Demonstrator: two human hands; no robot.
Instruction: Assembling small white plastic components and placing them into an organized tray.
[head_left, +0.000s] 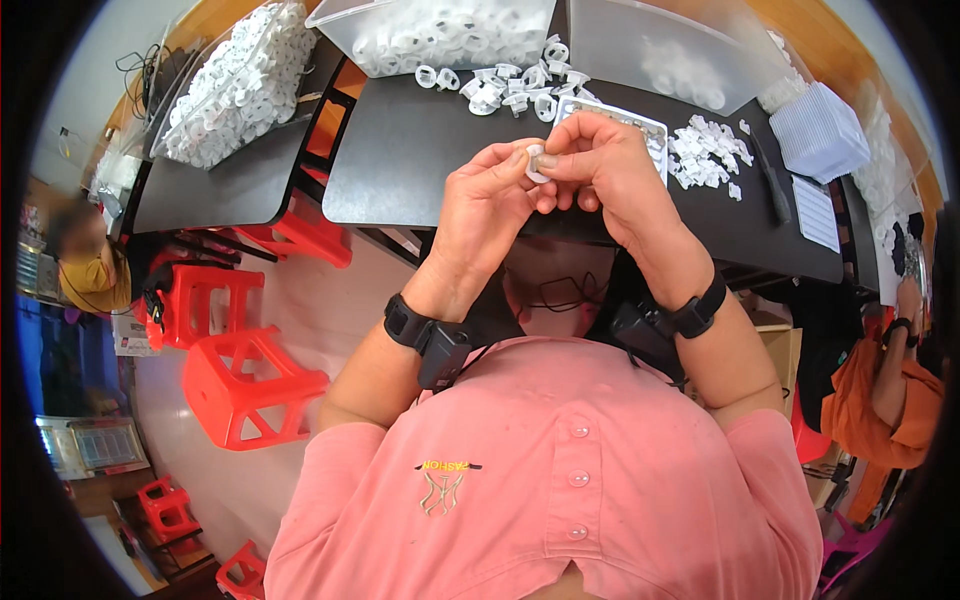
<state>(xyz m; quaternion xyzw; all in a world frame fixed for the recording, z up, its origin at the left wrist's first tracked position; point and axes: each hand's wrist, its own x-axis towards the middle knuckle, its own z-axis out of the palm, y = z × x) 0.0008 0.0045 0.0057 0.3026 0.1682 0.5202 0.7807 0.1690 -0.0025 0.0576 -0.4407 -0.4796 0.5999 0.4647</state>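
Above the near edge of the black table (385,160), a small round white plastic piece (536,160) is pinched between my two hands. My left hand (480,205) grips its left side with thumb and fingers. From the right, my right hand (615,170) closes thumb and forefinger on the same piece, partly hiding it. Just behind my right hand lies a white tray (658,140) of small parts, partly covered by that hand. Loose round white plastic pieces (515,88) are heaped beyond my hands. A pile of small white plastic parts (705,152) lies right of the tray.
Clear bins (440,45) of white pieces line the back; a bulging clear bag (240,85) sits left. At right are a dark stick-like tool (770,180), stacked white trays (822,130) and a flat tray (816,212). Red stools (245,385) stand left. People sit at both sides.
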